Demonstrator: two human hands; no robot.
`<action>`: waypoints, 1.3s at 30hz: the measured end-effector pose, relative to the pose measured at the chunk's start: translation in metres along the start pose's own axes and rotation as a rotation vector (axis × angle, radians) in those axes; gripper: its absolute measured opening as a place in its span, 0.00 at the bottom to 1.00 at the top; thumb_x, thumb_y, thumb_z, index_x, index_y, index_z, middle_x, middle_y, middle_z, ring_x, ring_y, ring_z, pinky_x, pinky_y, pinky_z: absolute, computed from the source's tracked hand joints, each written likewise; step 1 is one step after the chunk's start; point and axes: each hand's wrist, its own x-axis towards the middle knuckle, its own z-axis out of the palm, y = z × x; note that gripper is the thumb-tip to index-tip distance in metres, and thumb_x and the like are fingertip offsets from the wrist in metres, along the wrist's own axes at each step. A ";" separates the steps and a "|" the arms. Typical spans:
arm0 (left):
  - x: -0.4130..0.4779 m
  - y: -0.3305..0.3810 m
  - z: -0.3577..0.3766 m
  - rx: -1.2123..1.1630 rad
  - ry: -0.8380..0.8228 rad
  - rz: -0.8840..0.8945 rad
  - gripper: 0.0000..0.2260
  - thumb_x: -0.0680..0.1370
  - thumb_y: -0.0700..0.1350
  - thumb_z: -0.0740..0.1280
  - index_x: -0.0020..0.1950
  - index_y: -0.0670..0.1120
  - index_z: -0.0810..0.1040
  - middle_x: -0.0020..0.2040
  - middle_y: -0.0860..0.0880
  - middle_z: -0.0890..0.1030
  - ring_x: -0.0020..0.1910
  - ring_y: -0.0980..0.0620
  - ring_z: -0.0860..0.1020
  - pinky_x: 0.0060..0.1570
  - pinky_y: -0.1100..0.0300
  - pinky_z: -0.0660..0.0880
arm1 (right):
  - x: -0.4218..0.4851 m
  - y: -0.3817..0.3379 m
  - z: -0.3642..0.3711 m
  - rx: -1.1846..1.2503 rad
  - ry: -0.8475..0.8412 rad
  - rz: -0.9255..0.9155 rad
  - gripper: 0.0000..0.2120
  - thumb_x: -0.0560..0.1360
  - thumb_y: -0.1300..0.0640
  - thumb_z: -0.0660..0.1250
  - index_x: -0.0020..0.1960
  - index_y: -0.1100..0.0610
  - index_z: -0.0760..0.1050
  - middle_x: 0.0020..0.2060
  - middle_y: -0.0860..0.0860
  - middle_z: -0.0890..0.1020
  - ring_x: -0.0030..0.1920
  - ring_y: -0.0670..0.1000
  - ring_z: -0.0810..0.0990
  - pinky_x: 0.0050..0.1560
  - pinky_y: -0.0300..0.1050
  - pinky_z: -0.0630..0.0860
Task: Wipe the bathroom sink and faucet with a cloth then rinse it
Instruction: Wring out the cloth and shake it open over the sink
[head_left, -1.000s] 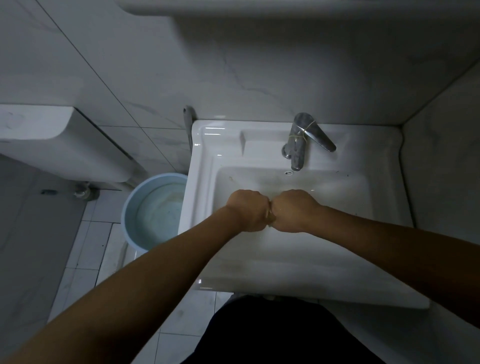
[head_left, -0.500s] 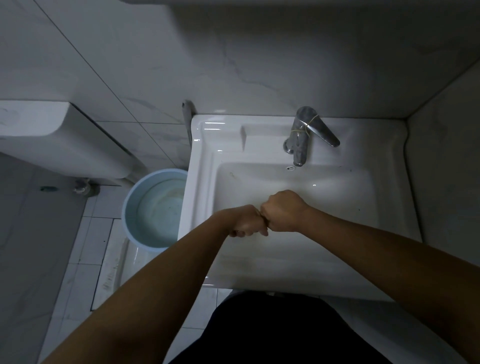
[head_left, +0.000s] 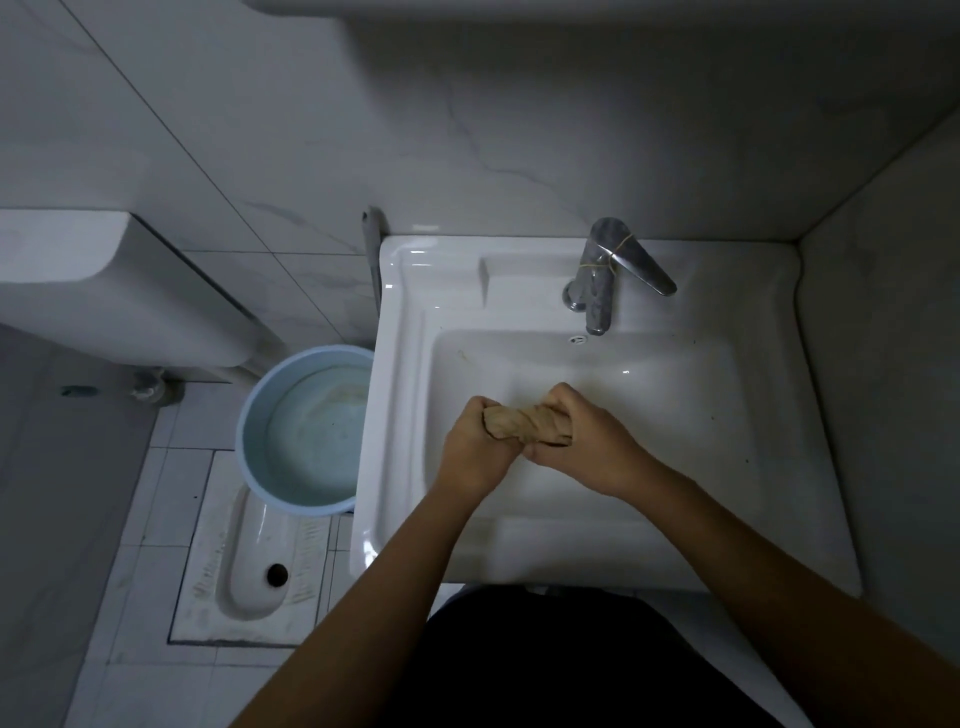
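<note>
Tan cloth (head_left: 527, 426), twisted into a tight rope, runs between both fists, and the fingers (head_left: 558, 400) of each hand are curled hard around its ends. Left hand (head_left: 475, 447) clamps the near-left end while the right hand (head_left: 582, 441) grips the other, knuckles almost touching, wrists turned against each other; that opposed grip looks like wringing, to squeeze water out. Both hands hang over the middle of the basin, probably so drips fall into the sink (head_left: 753, 415) rather than onto the floor. Behind them the faucet (head_left: 602, 275) stands at the back rim, its lever swung to the right with a thin band around its neck; no water is seen running. Left of the sink, a blue bucket (head_left: 306, 431) sits on the tiled floor, well apart from the cloth
</note>
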 end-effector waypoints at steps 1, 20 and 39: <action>-0.004 0.001 0.000 -0.058 -0.026 -0.031 0.16 0.69 0.41 0.73 0.53 0.40 0.73 0.41 0.47 0.79 0.40 0.49 0.76 0.37 0.58 0.74 | -0.005 0.001 0.002 0.045 0.020 -0.012 0.21 0.65 0.45 0.77 0.52 0.48 0.71 0.47 0.51 0.79 0.44 0.47 0.79 0.42 0.40 0.73; -0.023 0.020 -0.029 -0.275 0.079 0.169 0.07 0.74 0.32 0.72 0.47 0.36 0.75 0.44 0.44 0.79 0.41 0.50 0.77 0.43 0.57 0.78 | -0.030 -0.044 -0.025 0.342 0.303 0.071 0.11 0.79 0.56 0.66 0.41 0.58 0.81 0.21 0.45 0.74 0.21 0.42 0.69 0.24 0.33 0.65; -0.015 0.056 -0.047 -0.132 -0.122 0.357 0.08 0.76 0.40 0.74 0.51 0.40 0.78 0.43 0.49 0.82 0.44 0.55 0.80 0.48 0.62 0.79 | -0.030 -0.077 -0.055 0.311 0.056 -0.097 0.13 0.75 0.66 0.68 0.52 0.49 0.81 0.44 0.52 0.85 0.43 0.45 0.84 0.39 0.34 0.77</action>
